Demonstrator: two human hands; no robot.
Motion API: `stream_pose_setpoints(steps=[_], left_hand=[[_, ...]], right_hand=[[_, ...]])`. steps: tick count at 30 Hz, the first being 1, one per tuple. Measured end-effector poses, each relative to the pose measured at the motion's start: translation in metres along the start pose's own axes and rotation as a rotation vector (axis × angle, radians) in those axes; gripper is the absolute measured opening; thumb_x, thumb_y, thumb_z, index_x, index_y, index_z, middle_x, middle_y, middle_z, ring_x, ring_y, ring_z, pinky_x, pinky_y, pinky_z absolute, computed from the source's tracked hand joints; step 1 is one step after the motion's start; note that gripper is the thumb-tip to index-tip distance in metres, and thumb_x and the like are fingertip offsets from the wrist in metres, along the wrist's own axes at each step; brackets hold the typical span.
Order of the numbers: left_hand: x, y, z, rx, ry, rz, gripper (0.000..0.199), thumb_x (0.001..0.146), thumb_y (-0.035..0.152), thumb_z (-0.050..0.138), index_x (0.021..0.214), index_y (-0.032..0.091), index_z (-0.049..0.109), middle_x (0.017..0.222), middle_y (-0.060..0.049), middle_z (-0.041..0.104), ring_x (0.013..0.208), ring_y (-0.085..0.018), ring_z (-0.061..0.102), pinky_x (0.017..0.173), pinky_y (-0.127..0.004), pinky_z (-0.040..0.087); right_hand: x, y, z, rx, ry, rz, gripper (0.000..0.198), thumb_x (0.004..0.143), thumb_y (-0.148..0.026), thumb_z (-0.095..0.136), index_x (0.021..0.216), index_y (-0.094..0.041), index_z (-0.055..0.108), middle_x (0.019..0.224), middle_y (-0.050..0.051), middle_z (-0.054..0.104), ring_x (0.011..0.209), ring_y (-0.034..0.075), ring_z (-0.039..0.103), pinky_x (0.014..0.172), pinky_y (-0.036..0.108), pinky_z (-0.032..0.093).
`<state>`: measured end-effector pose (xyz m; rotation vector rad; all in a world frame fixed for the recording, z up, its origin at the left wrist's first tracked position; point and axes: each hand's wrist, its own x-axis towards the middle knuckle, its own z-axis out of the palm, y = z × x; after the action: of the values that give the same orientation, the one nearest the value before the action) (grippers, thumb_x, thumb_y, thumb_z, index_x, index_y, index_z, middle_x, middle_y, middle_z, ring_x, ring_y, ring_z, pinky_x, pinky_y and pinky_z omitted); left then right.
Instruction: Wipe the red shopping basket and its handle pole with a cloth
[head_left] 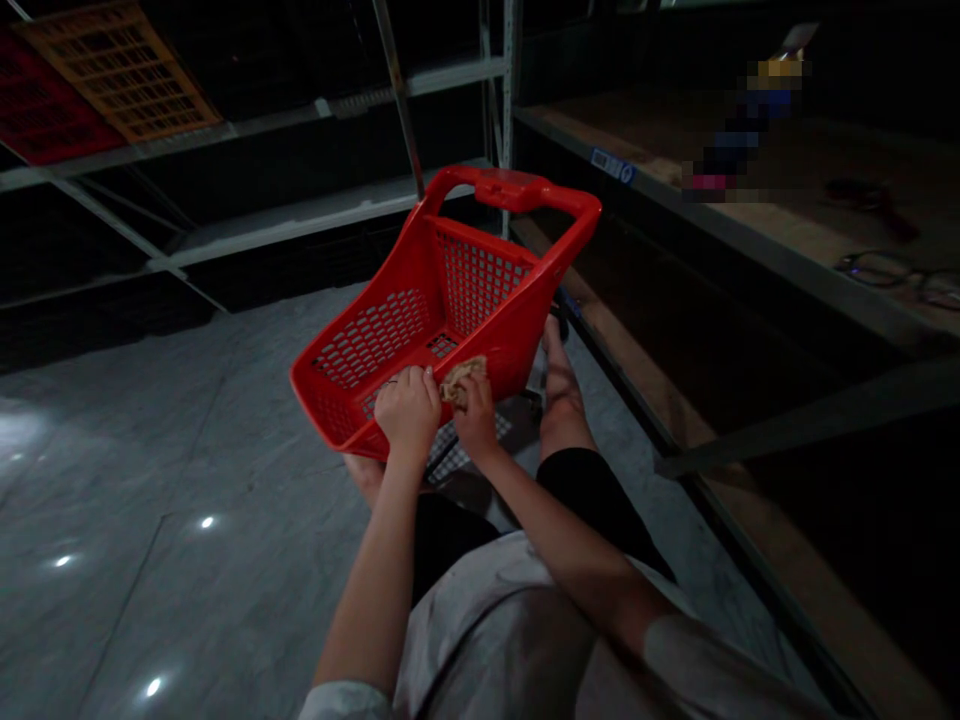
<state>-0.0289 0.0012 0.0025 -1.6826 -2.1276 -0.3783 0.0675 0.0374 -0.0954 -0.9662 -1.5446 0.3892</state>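
Note:
A red plastic shopping cart (pixel 517 345) stands between my legs, its handle at the far side. My left hand (pixel 409 405) is closed over the near rim of its basket. Just to the right, my right hand (pixel 474 412) presses a crumpled tan cloth (pixel 463 378) against the outside of the basket's near wall. Fingers of the right hand are bent around the cloth. Part of the cart's dark lower frame shows beneath the basket; the rest is hidden by the basket and my arms.
Wooden shelving (pixel 750 205) runs along the right, with eyeglasses (pixel 892 272) near its edge and a blurred-out patch behind. Metal racks (pixel 300 215) stand ahead, holding a yellow crate (pixel 124 70) and a red crate (pixel 45 100). The grey floor (pixel 150 480) reflects several lights.

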Motion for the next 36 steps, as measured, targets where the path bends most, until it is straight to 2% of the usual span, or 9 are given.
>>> stream_pose_setpoints(steps=[4,11,13,16,21,23,25,32,36], left_hand=[[0.000,-0.004,0.001,-0.004,-0.011,0.001,0.048,0.107,0.036,0.021,0.091,0.018,0.062,0.090,-0.010,0.071,0.082,-0.024,0.064,0.068,-0.034,0.035],[-0.001,-0.006,0.004,0.008,-0.020,0.020,0.048,0.107,0.038,0.022,0.093,0.018,0.063,0.092,-0.011,0.070,0.082,-0.025,0.063,0.070,-0.035,0.036],[-0.002,-0.005,0.005,-0.001,-0.024,0.013,0.048,0.107,0.038,0.021,0.094,0.018,0.063,0.091,-0.011,0.070,0.082,-0.025,0.063,0.070,-0.035,0.035],[-0.002,-0.003,0.004,-0.022,-0.025,-0.001,0.048,0.106,0.038,0.022,0.095,0.018,0.064,0.091,-0.012,0.069,0.082,-0.025,0.062,0.070,-0.036,0.036],[0.000,-0.003,0.003,-0.016,-0.016,0.008,0.048,0.106,0.038,0.022,0.093,0.018,0.064,0.090,-0.012,0.069,0.081,-0.025,0.062,0.070,-0.036,0.036],[0.000,-0.004,0.004,-0.009,-0.016,0.009,0.048,0.107,0.038,0.021,0.092,0.018,0.063,0.090,-0.011,0.069,0.081,-0.025,0.061,0.070,-0.036,0.036],[-0.001,-0.006,0.005,-0.009,-0.016,0.010,0.048,0.107,0.038,0.022,0.093,0.018,0.063,0.091,-0.011,0.069,0.082,-0.025,0.062,0.071,-0.036,0.036],[-0.005,-0.007,0.002,-0.003,-0.052,-0.007,0.046,0.106,0.038,0.024,0.094,0.018,0.064,0.092,-0.012,0.070,0.082,-0.025,0.061,0.071,-0.036,0.036],[-0.005,-0.006,0.000,0.016,-0.047,-0.012,0.047,0.106,0.038,0.024,0.093,0.019,0.064,0.092,-0.012,0.071,0.080,-0.026,0.061,0.071,-0.037,0.036]], right_hand=[[-0.034,0.004,0.005,0.028,-0.173,0.027,0.033,0.076,-0.003,0.056,0.100,-0.024,0.066,0.107,0.006,0.064,0.103,0.024,0.061,0.096,0.043,0.055],[0.098,-0.015,-0.045,-0.040,0.138,-0.039,0.026,0.085,-0.010,0.057,0.106,-0.022,0.067,0.112,0.008,0.065,0.113,0.024,0.054,0.105,0.044,0.046],[0.112,-0.011,-0.049,-0.062,0.169,-0.041,0.027,0.085,-0.011,0.057,0.108,-0.022,0.066,0.115,0.009,0.064,0.116,0.024,0.053,0.107,0.044,0.045],[0.080,0.007,-0.037,-0.095,0.149,0.006,0.028,0.084,-0.011,0.056,0.108,-0.022,0.065,0.119,0.009,0.061,0.118,0.024,0.053,0.107,0.047,0.046],[-0.028,0.039,-0.010,-0.080,-0.073,0.019,0.026,0.076,-0.006,0.055,0.092,-0.025,0.065,0.107,0.005,0.062,0.101,0.022,0.061,0.089,0.039,0.057],[-0.038,0.042,-0.010,-0.068,-0.076,0.043,0.028,0.075,-0.004,0.053,0.091,-0.024,0.064,0.102,0.004,0.061,0.095,0.020,0.062,0.084,0.036,0.058],[-0.015,0.040,-0.020,-0.071,-0.007,0.084,0.030,0.077,-0.003,0.051,0.096,-0.022,0.063,0.103,0.005,0.062,0.098,0.020,0.062,0.089,0.037,0.057],[0.165,0.030,-0.084,-0.066,0.461,0.014,0.030,0.083,-0.010,0.052,0.111,-0.020,0.059,0.120,0.010,0.054,0.119,0.023,0.055,0.112,0.048,0.044],[0.144,0.043,-0.077,-0.101,0.419,0.030,0.033,0.081,-0.010,0.050,0.112,-0.021,0.059,0.126,0.011,0.049,0.126,0.024,0.050,0.113,0.051,0.042]])
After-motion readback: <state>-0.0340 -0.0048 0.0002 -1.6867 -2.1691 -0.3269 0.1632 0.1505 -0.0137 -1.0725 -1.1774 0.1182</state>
